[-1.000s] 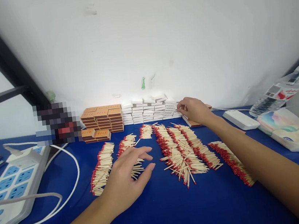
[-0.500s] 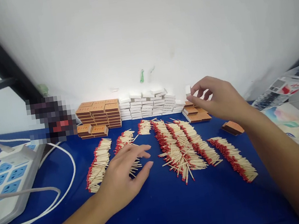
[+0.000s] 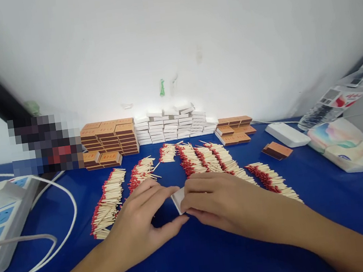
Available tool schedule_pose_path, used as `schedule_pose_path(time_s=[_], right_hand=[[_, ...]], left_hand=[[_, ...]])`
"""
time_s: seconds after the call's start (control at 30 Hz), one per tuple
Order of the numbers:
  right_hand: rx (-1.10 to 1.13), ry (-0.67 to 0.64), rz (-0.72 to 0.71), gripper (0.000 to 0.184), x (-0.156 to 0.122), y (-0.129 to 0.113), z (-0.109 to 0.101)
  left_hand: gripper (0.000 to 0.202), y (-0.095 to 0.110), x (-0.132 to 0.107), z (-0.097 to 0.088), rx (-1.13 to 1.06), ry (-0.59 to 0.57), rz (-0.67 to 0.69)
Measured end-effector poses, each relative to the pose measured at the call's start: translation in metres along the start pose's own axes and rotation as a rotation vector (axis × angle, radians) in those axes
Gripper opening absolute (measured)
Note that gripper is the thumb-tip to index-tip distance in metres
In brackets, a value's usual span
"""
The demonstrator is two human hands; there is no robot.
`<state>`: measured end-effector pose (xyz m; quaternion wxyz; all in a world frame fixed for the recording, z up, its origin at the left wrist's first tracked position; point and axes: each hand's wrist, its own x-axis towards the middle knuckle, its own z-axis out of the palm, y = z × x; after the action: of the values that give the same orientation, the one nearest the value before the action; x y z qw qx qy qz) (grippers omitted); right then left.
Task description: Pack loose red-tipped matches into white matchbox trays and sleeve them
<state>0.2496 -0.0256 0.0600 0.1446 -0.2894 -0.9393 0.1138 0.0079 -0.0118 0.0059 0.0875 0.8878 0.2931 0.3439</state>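
A small white matchbox tray (image 3: 177, 199) is between my two hands, low over the table. My left hand (image 3: 142, 217) has its index fingertip and thumb at the tray's left end. The fingers of my right hand (image 3: 221, 200) are closed round the right part and hide much of it. Rows of red-tipped matches (image 3: 108, 203) lie to either side and behind my hands. Further back, more white trays (image 3: 170, 126) are stacked against the wall, beside a tall pile of orange matchboxes (image 3: 111, 136).
At the back right is a lower pile of orange matchboxes (image 3: 234, 131), with a loose orange sleeve (image 3: 277, 150) in front. Further right are a white device (image 3: 287, 134), a tissue pack (image 3: 350, 145) and a plastic bottle (image 3: 334, 100). A power strip (image 3: 2, 222) with cables stands left.
My right hand has come from the back right to the middle with the white tray. My left hand now meets it there at the tray. The view has shifted slightly.
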Motion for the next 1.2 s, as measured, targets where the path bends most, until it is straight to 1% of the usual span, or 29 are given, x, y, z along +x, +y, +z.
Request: schedule_pose_path(time_s=[0.07,0.17,0.23,0.3,0.33,0.4,0.43,0.47,0.53,0.57,0.6,0.67,0.73,0.8,1.0,1.2], right_hand=[[0.021,0.006,0.017,0.014,-0.001,0.004,-0.001],[0.045,0.032,0.011,0.018,-0.001,0.001,0.001],[0.11,0.053,0.005,0.02,0.0,0.0,0.0],[0.215,0.086,0.03,0.021,0.001,0.009,-0.006],[0.25,0.122,0.066,0.018,0.001,0.02,-0.01],[0.22,0.229,0.19,0.014,0.0,0.054,-0.02],[0.127,0.306,0.285,0.014,-0.003,0.076,-0.024],[0.016,0.349,0.374,0.015,-0.006,0.099,-0.028],[-0.168,0.336,0.507,0.018,-0.014,0.144,-0.031],[-0.209,0.273,0.541,0.019,-0.019,0.162,-0.031],[-0.236,0.223,0.558,0.019,-0.022,0.177,-0.03],[-0.274,0.14,0.572,0.02,-0.027,0.196,-0.026],[-0.301,0.078,0.572,0.02,-0.027,0.202,-0.022],[-0.318,0.035,0.566,0.02,-0.025,0.202,-0.019],[-0.361,0.002,0.565,0.018,-0.019,0.196,-0.019],[-0.354,-0.039,0.568,0.014,-0.02,0.186,-0.023]], left_hand=[[0.047,-0.001,0.001,0.0,-0.009,0.024,0.0],[0.041,-0.001,0.003,0.0,0.001,0.074,0.038],[0.037,-0.002,0.003,0.0,0.01,0.093,0.06],[0.039,-0.002,0.003,-0.001,0.023,0.112,0.069],[0.04,-0.003,0.003,-0.001,0.03,0.122,0.067],[0.041,-0.004,0.002,-0.001,0.04,0.133,0.055],[0.041,-0.004,0.002,-0.001,0.041,0.136,0.051],[0.041,-0.004,0.002,-0.001,0.04,0.138,0.051],[0.041,-0.004,0.001,-0.001,0.04,0.144,0.059],[0.04,-0.004,0.001,-0.001,0.043,0.148,0.062],[0.04,-0.004,0.001,-0.001,0.047,0.15,0.066],[0.039,-0.004,0.001,-0.001,0.05,0.15,0.069],[0.038,-0.004,0.001,-0.001,0.045,0.144,0.069],[0.037,-0.004,0.002,0.0,0.04,0.138,0.065],[0.037,-0.003,0.0,0.0,0.038,0.128,0.071],[0.038,-0.006,0.0,-0.001,0.034,0.116,0.061]])
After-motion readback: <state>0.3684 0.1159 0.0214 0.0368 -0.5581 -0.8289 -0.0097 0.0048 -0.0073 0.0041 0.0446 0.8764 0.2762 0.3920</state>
